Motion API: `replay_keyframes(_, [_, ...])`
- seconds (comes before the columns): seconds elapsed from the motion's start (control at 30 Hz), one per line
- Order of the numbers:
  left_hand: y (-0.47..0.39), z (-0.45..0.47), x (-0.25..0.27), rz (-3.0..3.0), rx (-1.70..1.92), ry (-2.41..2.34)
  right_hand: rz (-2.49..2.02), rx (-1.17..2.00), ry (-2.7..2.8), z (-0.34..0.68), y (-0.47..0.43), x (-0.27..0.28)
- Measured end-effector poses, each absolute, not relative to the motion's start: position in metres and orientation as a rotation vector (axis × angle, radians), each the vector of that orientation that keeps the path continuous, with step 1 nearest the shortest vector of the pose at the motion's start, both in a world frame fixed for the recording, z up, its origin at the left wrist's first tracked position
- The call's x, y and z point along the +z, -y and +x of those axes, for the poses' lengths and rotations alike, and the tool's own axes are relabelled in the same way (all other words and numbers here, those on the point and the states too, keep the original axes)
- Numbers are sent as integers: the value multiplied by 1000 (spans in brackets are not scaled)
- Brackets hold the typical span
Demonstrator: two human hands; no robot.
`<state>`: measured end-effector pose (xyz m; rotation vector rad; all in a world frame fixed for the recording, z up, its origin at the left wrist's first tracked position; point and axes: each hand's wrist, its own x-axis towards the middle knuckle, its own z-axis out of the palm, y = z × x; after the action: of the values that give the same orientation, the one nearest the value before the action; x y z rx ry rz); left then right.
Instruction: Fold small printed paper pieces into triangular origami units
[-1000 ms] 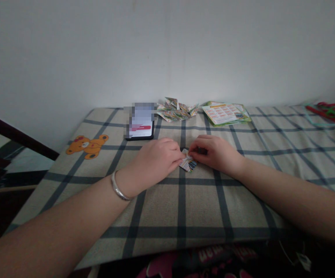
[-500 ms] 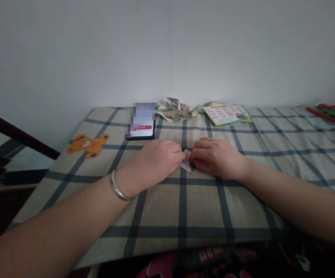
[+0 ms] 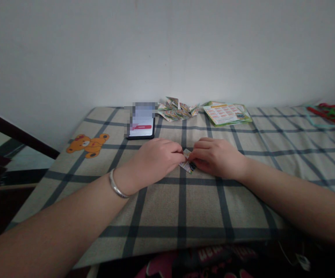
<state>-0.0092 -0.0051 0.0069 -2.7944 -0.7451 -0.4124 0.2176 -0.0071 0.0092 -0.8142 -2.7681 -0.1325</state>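
Note:
Between my two hands a small folded piece of printed paper (image 3: 187,166) lies on the checked tablecloth. My left hand (image 3: 164,156), with a silver bangle at the wrist, has its fingers closed on the paper's left side. From the other side my right hand (image 3: 214,154) pinches the paper with thumb and curled fingers. The fingers cover much of the paper, so only its lower corner and a bit of its top show. Behind my hands sits a pile of folded paper pieces (image 3: 176,112) with similar print.
A phone (image 3: 141,125) with its screen lit lies at the back left. Printed leaflets (image 3: 225,114) are stacked at the back right, near the wall. An orange bear cutout (image 3: 88,145) lies on the left. Red and green strips (image 3: 332,114) sit at the far right.
My left hand has shifted very slightly, and a little more of the paper's top shows between the fingers. My right hand stays in the same place.

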Motion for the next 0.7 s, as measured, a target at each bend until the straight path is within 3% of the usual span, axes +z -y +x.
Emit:
replay_keyframes(0.37, [7, -7, 10, -2867, -369, 746, -796, -18, 2780, 221, 6, 10])
replay_keyframes(0.7, [10, -4, 15, -2795, -270, 639, -833, -165, 2839, 224, 9, 13])
